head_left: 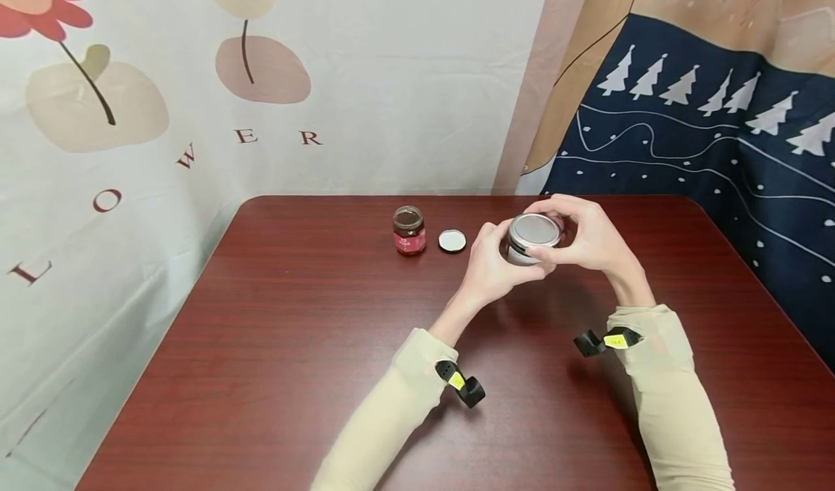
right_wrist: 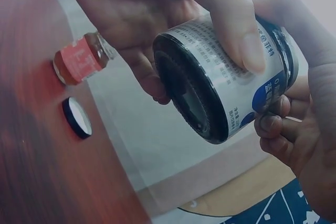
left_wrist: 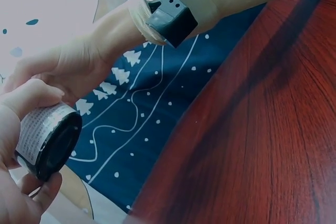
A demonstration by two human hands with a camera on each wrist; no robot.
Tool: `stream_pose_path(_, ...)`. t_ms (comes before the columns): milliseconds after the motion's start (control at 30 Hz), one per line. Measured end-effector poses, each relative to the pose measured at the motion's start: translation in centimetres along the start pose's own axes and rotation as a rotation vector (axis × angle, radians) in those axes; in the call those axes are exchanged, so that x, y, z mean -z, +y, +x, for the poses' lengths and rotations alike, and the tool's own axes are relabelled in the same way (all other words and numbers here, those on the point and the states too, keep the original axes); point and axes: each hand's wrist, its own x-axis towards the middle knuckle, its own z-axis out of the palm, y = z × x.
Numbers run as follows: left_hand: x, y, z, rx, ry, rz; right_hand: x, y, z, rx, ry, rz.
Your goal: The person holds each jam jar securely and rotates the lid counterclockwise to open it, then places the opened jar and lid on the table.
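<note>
Above the table, both hands hold a jar with a silver lid, white label and dark contents. My left hand grips the jar's body from the left, its thumb lying across the label in the right wrist view. From the other side my right hand curls its fingers and thumb around the lid end, at the rim. The jar's dark base shows off the table in the left wrist view. To the left stands an uncapped jar with a pink-red label, and beside it a loose lid lies white inside up.
A dark red wooden table spreads beneath the arms. Behind it hang a white cloth with flowers and letters and a navy cloth with white trees. Small black devices with yellow labels sit on both sleeves.
</note>
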Motion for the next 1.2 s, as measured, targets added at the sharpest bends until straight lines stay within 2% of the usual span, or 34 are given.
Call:
stream_pose_path(333,0.9,0.5,-0.5,0.016,0.029,0.04,-0.8,-0.6,0.4,0.013,0.009,0.014)
stream_pose_path(800,2.5,0.4,-1.2,-0.08,0.066,0.08,-1.9,-1.8,0.9,0.078,0.044,-0.025)
stream_pose_path(1067,3.5,-0.1,-1.9,-0.09,0.059,0.109,-3.3,1.3,0.6,0.084,0.044,-0.035)
stream_pose_path(1200,3.9,-0.4,-2.2,-0.093,0.059,0.128,-3.8,1.8,0.6,0.086,0.028,-0.044)
